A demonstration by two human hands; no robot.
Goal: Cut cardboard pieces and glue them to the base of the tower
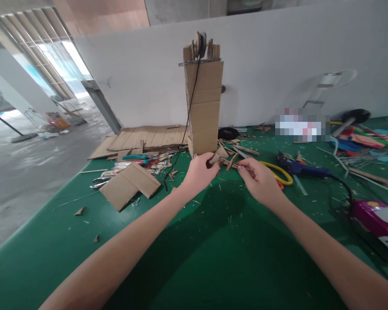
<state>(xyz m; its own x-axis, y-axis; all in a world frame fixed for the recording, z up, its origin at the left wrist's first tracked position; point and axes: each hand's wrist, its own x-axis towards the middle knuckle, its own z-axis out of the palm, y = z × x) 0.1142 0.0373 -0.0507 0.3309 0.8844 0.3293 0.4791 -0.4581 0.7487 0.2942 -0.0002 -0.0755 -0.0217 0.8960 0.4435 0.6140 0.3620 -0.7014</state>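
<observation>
My left hand [202, 171] is closed on a small cardboard piece [220, 153], just in front of the foot of a tall cardboard tower [206, 103]. To its right, my right hand [257, 178] pinches a thin stick [232, 164] that points toward the cardboard piece. Whether the stick's tip enters the cardboard is too small to tell. On top of the tower sits a round pulley-like wheel [200, 44], and a black cord [192, 99] runs down from it toward the table.
On the green table [187, 262] lie cut cardboard pieces [129, 185], teal-handled pliers [139, 158], yellow-handled scissors [286, 174] and a blue glue gun [305, 170]. A purple power strip [375, 219] stands at the right edge. A white wall [142, 77] rises behind the table.
</observation>
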